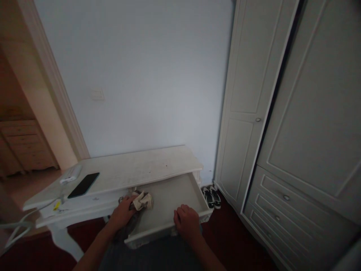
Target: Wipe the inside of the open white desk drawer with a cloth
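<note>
Cloth in Hand at the Open Drawer

Our white table [121,165] stands against a pale blue wall [158,75], a dark phone [84,185] on its top, grey wardrobes [248,90] to the right and shoes [212,196] on the dark red floor [228,226]. Our left fingers grip a crumpled beige cloth [143,201] at the left side of the pulled-out drawer [169,197]. Our right hand [187,222] rests on the drawer's front edge, fingers curled over it.

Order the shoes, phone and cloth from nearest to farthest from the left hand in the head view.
From the left hand:
1. Cloth: in its grip, at the drawer.
2. Phone: on the desk, to the left.
3. Shoes: on the floor, right of the drawer.
</note>
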`<state>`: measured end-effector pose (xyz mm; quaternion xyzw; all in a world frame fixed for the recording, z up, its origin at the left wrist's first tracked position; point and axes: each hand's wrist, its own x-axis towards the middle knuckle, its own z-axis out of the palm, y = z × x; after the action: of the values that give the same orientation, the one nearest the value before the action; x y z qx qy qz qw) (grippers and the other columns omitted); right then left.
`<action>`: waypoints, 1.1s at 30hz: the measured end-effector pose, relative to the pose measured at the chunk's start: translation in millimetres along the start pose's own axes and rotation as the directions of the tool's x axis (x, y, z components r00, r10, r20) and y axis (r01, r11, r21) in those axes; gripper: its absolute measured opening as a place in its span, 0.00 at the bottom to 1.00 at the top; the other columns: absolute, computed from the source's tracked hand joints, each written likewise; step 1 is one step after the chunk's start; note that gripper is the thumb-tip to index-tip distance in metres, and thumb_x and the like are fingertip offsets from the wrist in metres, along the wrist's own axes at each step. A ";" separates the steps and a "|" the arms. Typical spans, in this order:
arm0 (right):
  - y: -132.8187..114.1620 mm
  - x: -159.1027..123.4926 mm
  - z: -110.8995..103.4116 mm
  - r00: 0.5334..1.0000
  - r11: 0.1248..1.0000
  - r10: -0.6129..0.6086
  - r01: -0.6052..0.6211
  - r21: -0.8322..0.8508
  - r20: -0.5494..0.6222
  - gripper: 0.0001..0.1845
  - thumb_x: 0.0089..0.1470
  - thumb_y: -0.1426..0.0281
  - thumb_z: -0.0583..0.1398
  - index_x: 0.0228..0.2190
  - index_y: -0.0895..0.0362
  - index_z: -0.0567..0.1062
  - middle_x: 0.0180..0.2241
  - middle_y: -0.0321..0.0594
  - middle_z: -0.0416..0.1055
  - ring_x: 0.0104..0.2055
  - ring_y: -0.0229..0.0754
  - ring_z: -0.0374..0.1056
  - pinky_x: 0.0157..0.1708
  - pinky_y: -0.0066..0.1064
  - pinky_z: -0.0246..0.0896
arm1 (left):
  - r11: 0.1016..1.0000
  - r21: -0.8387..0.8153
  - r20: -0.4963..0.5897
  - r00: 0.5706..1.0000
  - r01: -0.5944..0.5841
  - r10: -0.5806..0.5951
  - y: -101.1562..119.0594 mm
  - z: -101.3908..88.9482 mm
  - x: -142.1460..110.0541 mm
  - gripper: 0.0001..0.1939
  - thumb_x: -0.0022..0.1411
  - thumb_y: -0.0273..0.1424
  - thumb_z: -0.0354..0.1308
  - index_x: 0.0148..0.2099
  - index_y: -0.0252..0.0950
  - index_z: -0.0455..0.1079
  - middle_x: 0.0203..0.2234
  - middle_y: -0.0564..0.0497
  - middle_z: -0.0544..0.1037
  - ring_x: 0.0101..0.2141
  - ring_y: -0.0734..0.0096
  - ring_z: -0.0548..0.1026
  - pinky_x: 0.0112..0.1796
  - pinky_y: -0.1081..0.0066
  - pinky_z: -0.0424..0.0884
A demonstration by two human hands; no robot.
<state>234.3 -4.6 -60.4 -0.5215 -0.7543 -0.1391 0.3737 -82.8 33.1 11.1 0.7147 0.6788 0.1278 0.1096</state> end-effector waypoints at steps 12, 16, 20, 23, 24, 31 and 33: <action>1.6 0.6 0.9 1.000 1.000 0.006 -0.005 0.021 -0.031 0.11 0.63 0.72 0.59 0.27 0.53 0.71 0.28 0.35 0.70 0.32 0.40 0.64 0.36 0.36 0.46 | 0.992 0.102 0.160 0.986 -0.072 0.055 -3.3 11.5 -16.4 0.24 0.65 0.29 0.49 0.62 0.42 0.70 0.57 0.42 0.74 0.55 0.57 0.75 0.55 0.62 0.68; 3.9 -0.2 5.2 0.999 1.000 -0.011 0.011 0.015 -0.045 0.10 0.63 0.72 0.59 0.27 0.53 0.71 0.28 0.35 0.70 0.32 0.40 0.64 0.35 0.36 0.46 | 0.991 0.128 0.068 0.997 -0.030 0.021 6.5 3.9 5.6 0.23 0.71 0.33 0.45 0.64 0.39 0.68 0.56 0.40 0.73 0.54 0.56 0.76 0.54 0.62 0.69; 4.9 -0.6 6.0 0.999 1.000 -0.018 0.019 0.023 -0.050 0.11 0.63 0.72 0.59 0.27 0.53 0.70 0.28 0.35 0.69 0.32 0.40 0.64 0.36 0.36 0.46 | 0.987 0.156 0.001 1.000 0.026 -0.027 8.6 -2.0 27.8 0.24 0.70 0.31 0.46 0.66 0.41 0.66 0.57 0.40 0.72 0.56 0.58 0.75 0.55 0.62 0.68; 4.4 -0.4 4.5 0.998 0.999 -0.022 0.024 0.027 -0.056 0.11 0.63 0.72 0.59 0.27 0.53 0.69 0.28 0.35 0.69 0.31 0.40 0.64 0.36 0.36 0.46 | 0.988 0.147 -0.026 0.999 0.047 -0.044 9.5 -2.8 36.0 0.24 0.70 0.31 0.46 0.66 0.41 0.66 0.58 0.40 0.71 0.57 0.57 0.74 0.56 0.62 0.68; 4.1 -0.4 3.8 0.998 0.999 -0.022 0.024 0.024 -0.054 0.11 0.63 0.72 0.59 0.27 0.53 0.69 0.28 0.35 0.69 0.32 0.40 0.64 0.36 0.36 0.46 | 0.988 0.148 -0.031 0.998 0.053 -0.049 10.0 -2.6 36.4 0.24 0.70 0.31 0.47 0.66 0.41 0.66 0.59 0.40 0.71 0.57 0.57 0.74 0.56 0.62 0.68; 3.1 -1.2 1.4 0.999 0.999 -0.010 0.011 0.030 -0.037 0.10 0.64 0.72 0.59 0.28 0.53 0.70 0.29 0.35 0.70 0.32 0.40 0.64 0.36 0.36 0.46 | 0.987 0.162 0.028 0.999 0.022 -0.027 10.9 -2.3 15.5 0.26 0.67 0.28 0.49 0.66 0.41 0.67 0.61 0.41 0.73 0.57 0.58 0.74 0.58 0.63 0.67; 3.1 -1.2 2.7 0.999 0.999 -0.008 0.009 0.033 -0.051 0.10 0.63 0.72 0.59 0.28 0.53 0.70 0.29 0.35 0.70 0.32 0.40 0.64 0.36 0.36 0.46 | 0.986 0.168 0.074 0.997 0.002 -0.014 8.5 -0.3 7.4 0.27 0.66 0.28 0.50 0.66 0.40 0.67 0.62 0.40 0.71 0.58 0.57 0.75 0.58 0.62 0.67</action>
<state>236.2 -2.5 -63.6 -0.5082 -0.7491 -0.1411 0.4008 -74.6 40.0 14.4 0.7230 0.6855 0.0431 0.0751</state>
